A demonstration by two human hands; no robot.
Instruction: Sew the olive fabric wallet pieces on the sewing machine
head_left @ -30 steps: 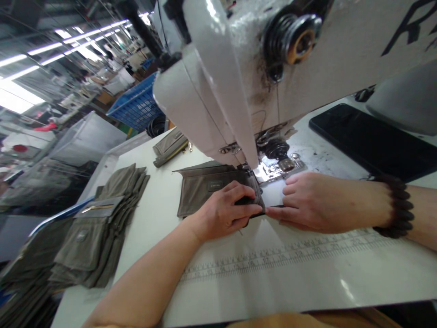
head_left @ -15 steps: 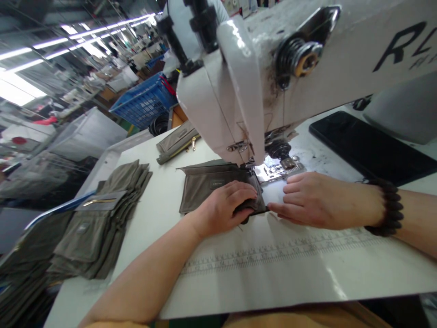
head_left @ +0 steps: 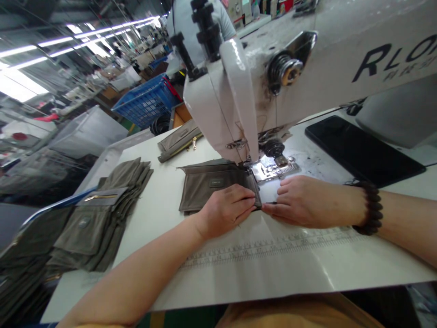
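A brown-grey fabric pouch [head_left: 201,193] with a small label lies flat on the sewing table. Its right edge runs under the presser foot of a white sewing machine [head_left: 211,107]. My left hand [head_left: 227,207] grips the pouch's lower right part, fingers and thumb closed together at the edge. At the same corner, my right hand [head_left: 300,200] has its fingers curled and its index fingertip and thumb closed on the pouch's edge. A dark bead bracelet [head_left: 370,208] circles the right wrist. The needle point is hidden behind the machine head.
A black phone [head_left: 358,148] lies right of the needle plate. Several matching pouches [head_left: 92,223] are piled at the left table edge. A zippered piece [head_left: 179,139] lies behind the work. A blue crate [head_left: 146,100] and a co-worker's torso [head_left: 218,18] are beyond.
My left fingers have flattened down the fold at the pouch's lower right corner, and the dark gap beneath them has closed. My right hand stays by the corner. The view has shifted slightly.
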